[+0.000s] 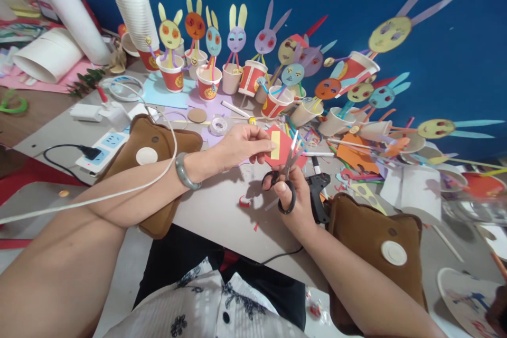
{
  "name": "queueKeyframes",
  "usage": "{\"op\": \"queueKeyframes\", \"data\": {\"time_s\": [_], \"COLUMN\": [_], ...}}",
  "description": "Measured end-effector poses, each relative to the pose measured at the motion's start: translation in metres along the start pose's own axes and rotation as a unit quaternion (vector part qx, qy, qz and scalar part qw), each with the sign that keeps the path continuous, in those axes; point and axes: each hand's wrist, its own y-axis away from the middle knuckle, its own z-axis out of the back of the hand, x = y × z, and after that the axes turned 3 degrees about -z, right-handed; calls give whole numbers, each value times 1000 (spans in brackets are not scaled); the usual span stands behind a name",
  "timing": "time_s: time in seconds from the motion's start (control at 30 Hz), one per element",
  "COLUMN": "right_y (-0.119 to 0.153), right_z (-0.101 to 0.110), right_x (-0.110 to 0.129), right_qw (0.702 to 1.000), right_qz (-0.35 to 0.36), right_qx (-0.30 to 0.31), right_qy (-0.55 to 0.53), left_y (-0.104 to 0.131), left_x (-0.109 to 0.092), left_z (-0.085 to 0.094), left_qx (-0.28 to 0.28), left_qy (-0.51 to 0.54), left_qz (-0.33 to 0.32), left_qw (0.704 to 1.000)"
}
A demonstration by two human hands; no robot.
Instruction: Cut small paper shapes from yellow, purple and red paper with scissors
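My left hand pinches a small strip of yellow paper between thumb and fingers, raised over the table. Behind the strip lies red paper; whether the hand also grips it I cannot tell. My right hand has its thumb and fingers in the black handles of a pair of scissors. The scissor blades point up and stand slightly apart, just right of the yellow strip. A black glue gun lies beside my right hand. Small red paper scraps are on the table below.
Paper cups with rabbit-faced figures line the blue wall. Brown cushions lie under or beside both forearms. A power strip sits at left, with a white cable across my left arm. Stacked cups stand behind.
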Motion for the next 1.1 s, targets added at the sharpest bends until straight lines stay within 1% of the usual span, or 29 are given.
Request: {"op": "queueKeyframes", "data": {"time_s": [0.1, 0.17, 0.27, 0.33, 0.43, 0.53, 0.73, 0.93, 1.1], "right_y": [-1, -4, -9, -11, -13, -12, -10, -11, -11], "right_z": [1, 4, 9, 13, 15, 14, 11, 12, 11], "right_x": [1, 1, 0, 0, 0, -1, -2, -1, 2], "right_qw": [999, 997, 993, 991, 991, 992, 992, 993, 992], "right_qz": [-8, 2, 26, 29, 23, 10, -5, 0, 0], "right_qx": [-41, -67, -99, -108, -101, -90, -88, -97, -104], "right_qy": [-11, -31, -61, -76, -84, -83, -87, -68, -70], "left_y": [-1, -1, -1, -1, -1, -2, -2, -1, -1], "left_x": [3, 5, 6, 6, 6, 8, 9, 9, 9], "left_z": [1, 2, 2, 1, 1, 1, 0, -2, -1], "left_qx": [19, 42, 78, 98, 117, 126, 122, 109, 124], "left_qy": [0, 2, -13, -29, -39, -45, -48, -47, -45], "left_qz": [-9, -10, 1, 13, 17, 4, -5, 9, 23], "left_qw": [1000, 999, 997, 995, 992, 991, 991, 993, 991]}}
